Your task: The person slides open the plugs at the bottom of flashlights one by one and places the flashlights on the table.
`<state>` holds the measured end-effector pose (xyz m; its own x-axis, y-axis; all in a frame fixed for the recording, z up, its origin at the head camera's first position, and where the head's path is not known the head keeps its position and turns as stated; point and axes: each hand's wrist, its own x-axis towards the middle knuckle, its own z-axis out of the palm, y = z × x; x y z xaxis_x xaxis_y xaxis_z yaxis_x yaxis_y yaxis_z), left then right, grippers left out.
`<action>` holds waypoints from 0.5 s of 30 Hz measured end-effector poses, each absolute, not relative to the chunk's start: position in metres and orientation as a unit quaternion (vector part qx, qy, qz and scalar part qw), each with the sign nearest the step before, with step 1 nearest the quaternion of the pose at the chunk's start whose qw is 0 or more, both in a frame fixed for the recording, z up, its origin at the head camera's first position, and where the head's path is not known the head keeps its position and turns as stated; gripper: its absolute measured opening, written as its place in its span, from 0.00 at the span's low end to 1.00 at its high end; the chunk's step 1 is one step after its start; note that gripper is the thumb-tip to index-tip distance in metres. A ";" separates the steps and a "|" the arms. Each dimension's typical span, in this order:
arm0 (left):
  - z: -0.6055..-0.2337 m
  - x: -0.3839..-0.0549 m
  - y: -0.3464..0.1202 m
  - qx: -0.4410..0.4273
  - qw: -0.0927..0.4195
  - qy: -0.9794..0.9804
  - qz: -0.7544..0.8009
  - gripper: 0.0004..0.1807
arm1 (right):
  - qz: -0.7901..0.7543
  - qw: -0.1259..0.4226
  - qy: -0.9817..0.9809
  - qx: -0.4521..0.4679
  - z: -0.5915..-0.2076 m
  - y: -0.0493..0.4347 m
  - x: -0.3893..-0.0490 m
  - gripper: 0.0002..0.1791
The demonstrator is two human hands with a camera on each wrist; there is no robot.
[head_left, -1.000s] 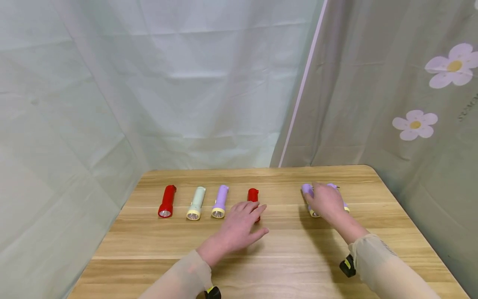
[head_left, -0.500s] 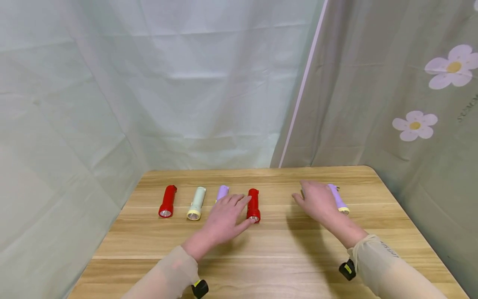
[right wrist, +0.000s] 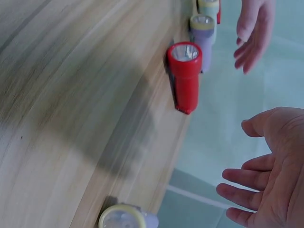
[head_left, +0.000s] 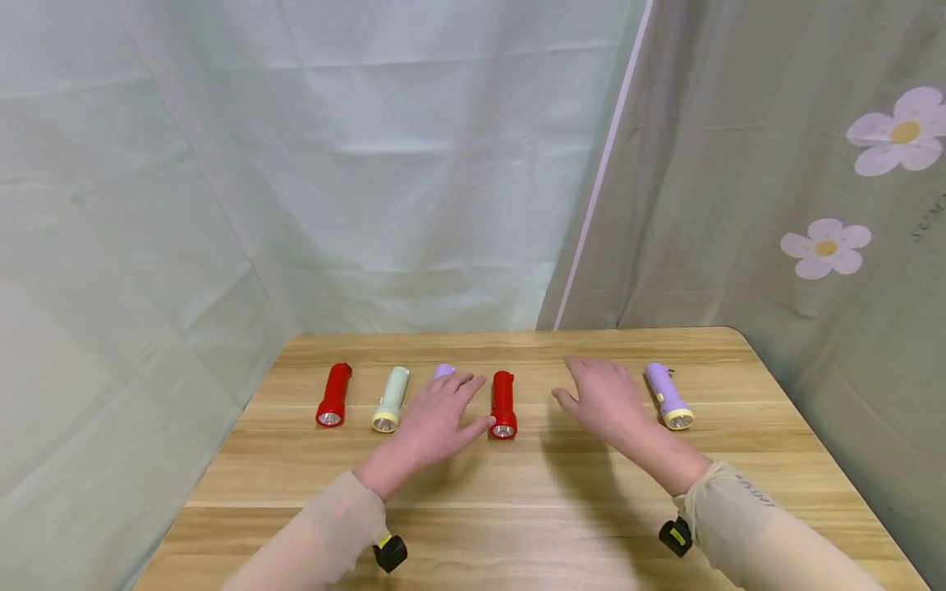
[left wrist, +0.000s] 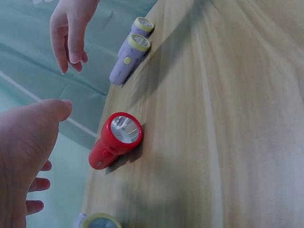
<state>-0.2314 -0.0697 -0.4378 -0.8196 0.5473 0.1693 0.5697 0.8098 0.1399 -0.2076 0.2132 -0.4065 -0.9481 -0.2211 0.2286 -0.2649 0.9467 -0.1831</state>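
Observation:
My left hand (head_left: 429, 420) hovers with spread fingers over a purple flashlight (head_left: 444, 370), hiding most of it in the head view. Just right of its thumb lies a red flashlight (head_left: 502, 398), lens toward me. My right hand (head_left: 608, 404) hangs above the table with loose fingers, holding nothing. Farther right lies another purple flashlight (head_left: 668, 396) with a cream lens ring. The left wrist view shows one more purple flashlight (left wrist: 124, 65), covered by the right hand in the head view. Both palms stand apart from the flashlights in the wrist views.
On the left lie a second red flashlight (head_left: 335, 394) and a mint-green one (head_left: 391, 398), side by side. The wooden table (head_left: 517, 533) ends at the back against a pale curtain (head_left: 443, 205). A grey curtain (head_left: 702, 205) with flowers hangs at the right.
My left hand has drawn left off the middle red flashlight to above the purple one. The right hand has moved left, away from the right-hand purple flashlights, uncovering the outermost one.

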 end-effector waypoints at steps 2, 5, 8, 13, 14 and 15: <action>-0.436 -0.234 -0.070 -0.289 0.061 -0.951 -0.094 0.40 | 0.104 0.100 -0.981 0.128 -0.406 0.209 -0.206 0.34; -0.433 -0.239 -0.068 -0.281 0.059 -0.952 -0.108 0.39 | 0.099 0.098 -0.981 0.136 -0.406 0.203 -0.204 0.35; -0.428 -0.244 -0.064 -0.267 0.043 -0.954 -0.131 0.39 | 0.100 0.094 -0.980 0.144 -0.407 0.197 -0.202 0.36; -0.422 -0.253 -0.054 -0.230 -0.002 -0.956 -0.184 0.38 | 0.099 0.086 -0.978 0.160 -0.411 0.188 -0.198 0.36; -0.422 -0.255 -0.052 -0.224 -0.012 -0.955 -0.195 0.38 | 0.097 0.085 -0.978 0.162 -0.412 0.187 -0.197 0.36; -0.422 -0.257 -0.049 -0.220 -0.021 -0.954 -0.203 0.37 | 0.098 0.081 -0.978 0.164 -0.412 0.186 -0.196 0.36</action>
